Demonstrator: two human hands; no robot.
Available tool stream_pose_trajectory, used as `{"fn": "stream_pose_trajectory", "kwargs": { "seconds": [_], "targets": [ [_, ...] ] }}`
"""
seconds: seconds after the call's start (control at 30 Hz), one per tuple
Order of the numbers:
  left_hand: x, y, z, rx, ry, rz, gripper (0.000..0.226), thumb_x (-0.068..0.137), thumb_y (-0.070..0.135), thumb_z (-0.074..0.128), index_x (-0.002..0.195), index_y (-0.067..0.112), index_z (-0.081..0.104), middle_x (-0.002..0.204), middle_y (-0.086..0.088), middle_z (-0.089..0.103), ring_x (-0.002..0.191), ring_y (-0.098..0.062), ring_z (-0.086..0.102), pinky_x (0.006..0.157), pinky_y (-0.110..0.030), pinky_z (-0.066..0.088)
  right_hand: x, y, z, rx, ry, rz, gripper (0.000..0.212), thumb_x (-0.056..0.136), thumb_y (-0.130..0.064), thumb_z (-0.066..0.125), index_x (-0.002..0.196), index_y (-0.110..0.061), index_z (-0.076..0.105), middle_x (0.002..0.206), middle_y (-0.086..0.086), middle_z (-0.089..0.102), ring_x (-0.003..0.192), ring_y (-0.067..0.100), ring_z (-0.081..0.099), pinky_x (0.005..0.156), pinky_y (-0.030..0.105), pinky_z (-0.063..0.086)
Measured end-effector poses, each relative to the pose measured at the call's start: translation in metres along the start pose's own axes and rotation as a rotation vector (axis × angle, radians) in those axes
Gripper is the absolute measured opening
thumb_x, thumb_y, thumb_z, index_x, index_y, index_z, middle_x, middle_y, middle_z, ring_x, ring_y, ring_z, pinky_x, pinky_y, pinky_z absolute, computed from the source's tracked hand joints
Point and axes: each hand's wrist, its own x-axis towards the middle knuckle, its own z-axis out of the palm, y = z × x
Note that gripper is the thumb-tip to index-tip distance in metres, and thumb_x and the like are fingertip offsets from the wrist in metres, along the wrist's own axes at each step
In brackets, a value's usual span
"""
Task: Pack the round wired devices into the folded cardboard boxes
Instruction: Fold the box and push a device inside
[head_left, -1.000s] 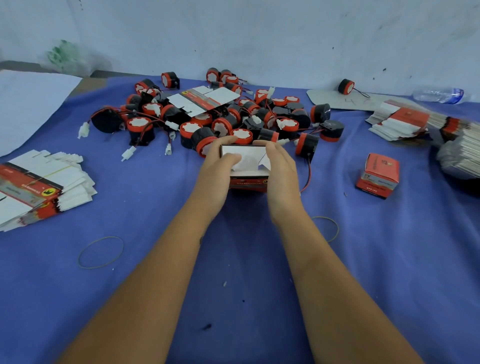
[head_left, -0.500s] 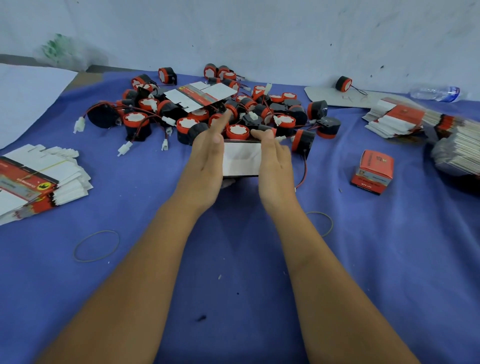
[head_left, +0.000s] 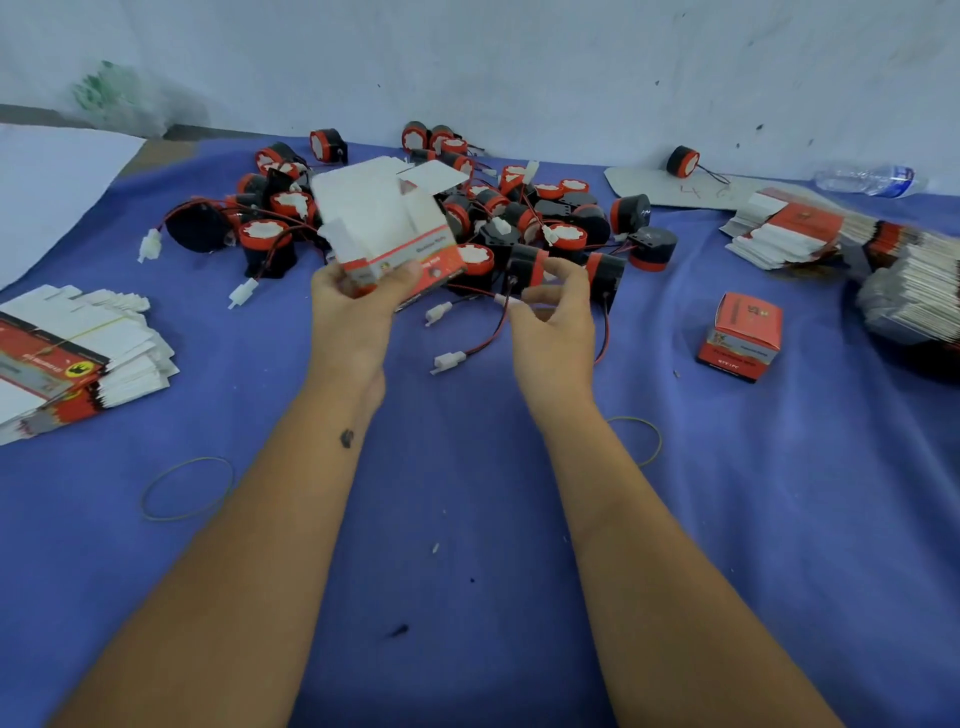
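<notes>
While your left hand (head_left: 358, 306) grips the folded box (head_left: 387, 236) tilted with flaps open, your right hand (head_left: 553, 312) pinches a device (head_left: 527, 262) just beyond its fingertips, ready for loading.

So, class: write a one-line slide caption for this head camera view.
Left hand holds an open cardboard box while right hand pinches a device's wire.

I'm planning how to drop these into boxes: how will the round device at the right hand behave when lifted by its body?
The round device looks rigid, so it should lift as one solid piece. Its thin wire lies slack on the cloth and will probably dangle, white connector swinging. The right hand reaches it; on its curved side it may roll.
</notes>
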Motion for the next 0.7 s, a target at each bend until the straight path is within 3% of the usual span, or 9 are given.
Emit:
{"fn": "stream_pose_trajectory", "kwargs": {
  "seconds": [0.03, 0.1, 0.2, 0.27, 0.37, 0.47, 0.53, 0.6, 0.7],
  "targets": [
    [0.003, 0.000, -0.003, -0.015, 0.039, -0.008, 0.043, 0.086, 0.004, 0.072, 0.125, -0.001, 0.056, 0.117, -0.009, 0.069, 0.109, -0.019, 0.067, 0.098, -0.036, 0.053, 0.002, 0.003, -0.002, -0.146, -0.033, -0.008, 0.039, 0.096, -0.009, 0.051, 0.132, -0.024, 0.047, 0.108, 0.003, 0.057, 0.076, 0.003, 0.053, 0.061, 0.022, 0.043],
    [0.005, 0.000, -0.009, -0.011, 0.093, -0.033, 0.053, 0.084, 0.004, 0.075, 0.131, -0.002, 0.051, 0.123, -0.012, 0.066, 0.113, -0.021, 0.065, 0.100, -0.038, 0.052, 0.002, 0.010, -0.001, -0.505, -0.188, -0.058, 0.034, 0.099, -0.021, 0.045, 0.132, -0.027, 0.052, 0.117, 0.006, 0.055, 0.093, 0.018, 0.052, 0.074, 0.033, 0.043],
    [0.004, 0.000, -0.011, -0.036, 0.103, -0.054, 0.045, 0.084, 0.008, 0.075, 0.125, 0.002, 0.057, 0.116, -0.006, 0.069, 0.107, -0.015, 0.067, 0.094, -0.032, 0.054, -0.006, 0.016, 0.007, -0.975, -0.349, -0.209, 0.032, 0.100, -0.035, 0.043, 0.123, -0.024, 0.062, 0.120, 0.006, 0.051, 0.110, 0.028, 0.041, 0.091, 0.037, 0.036],
    [0.002, 0.001, -0.010, -0.076, 0.049, -0.078, 0.034, 0.088, 0.014, 0.072, 0.119, 0.008, 0.060, 0.111, 0.000, 0.071, 0.102, -0.012, 0.069, 0.087, -0.028, 0.055, -0.007, 0.014, 0.006, -1.023, -0.307, -0.240, 0.027, 0.097, -0.031, 0.047, 0.107, -0.018, 0.069, 0.110, 0.004, 0.055, 0.100, 0.026, 0.040, 0.088, 0.037, 0.035],
    [-0.002, -0.003, -0.006, -0.184, -0.083, -0.149, 0.029, 0.094, 0.025, 0.065, 0.119, 0.013, 0.060, 0.116, -0.006, 0.070, 0.106, -0.024, 0.069, 0.086, -0.037, 0.059, -0.001, 0.010, -0.007, -1.052, -0.203, -0.173, 0.026, 0.089, -0.024, 0.050, 0.078, -0.012, 0.071, 0.083, 0.002, 0.060, 0.086, 0.023, 0.041, 0.082, 0.036, 0.035],
    [-0.005, -0.008, 0.003, -0.128, -0.195, -0.265, 0.046, 0.095, 0.039, 0.059, 0.134, 0.018, 0.047, 0.126, -0.008, 0.066, 0.104, -0.029, 0.070, 0.081, -0.040, 0.060, 0.007, 0.005, -0.029, -1.142, -0.097, -0.016, 0.019, 0.082, -0.018, 0.053, 0.064, -0.012, 0.050, 0.067, 0.001, 0.048, 0.088, 0.026, 0.045, 0.077, 0.034, 0.029],
    [-0.006, -0.011, 0.007, -0.046, -0.180, -0.274, 0.044, 0.094, 0.043, 0.060, 0.130, 0.025, 0.041, 0.133, -0.003, 0.058, 0.110, -0.027, 0.066, 0.081, -0.037, 0.059, 0.009, 0.001, -0.043, -1.196, -0.044, 0.114, 0.021, 0.080, -0.014, 0.055, 0.066, -0.015, 0.040, 0.071, 0.002, 0.045, 0.096, 0.029, 0.048, 0.083, 0.036, 0.029],
    [-0.006, -0.015, 0.009, 0.005, -0.124, -0.211, 0.047, 0.091, 0.043, 0.066, 0.123, 0.030, 0.035, 0.134, 0.004, 0.051, 0.116, -0.018, 0.060, 0.081, -0.032, 0.056, 0.011, -0.002, -0.049, -1.216, 0.010, 0.149, 0.007, 0.080, -0.012, 0.055, 0.077, -0.014, 0.049, 0.087, 0.005, 0.051, 0.105, 0.031, 0.047, 0.089, 0.039, 0.030],
    [-0.008, -0.022, 0.010, 0.201, -0.115, 0.010, 0.059, 0.083, 0.034, 0.077, 0.120, 0.033, 0.032, 0.118, 0.018, 0.051, 0.104, 0.010, 0.055, 0.079, -0.014, 0.048, 0.020, -0.007, -0.039, -1.045, 0.072, 0.051, 0.027, 0.083, -0.017, 0.056, 0.109, -0.010, 0.053, 0.111, 0.011, 0.053, 0.107, 0.033, 0.047, 0.083, 0.038, 0.034]
  ]
}}
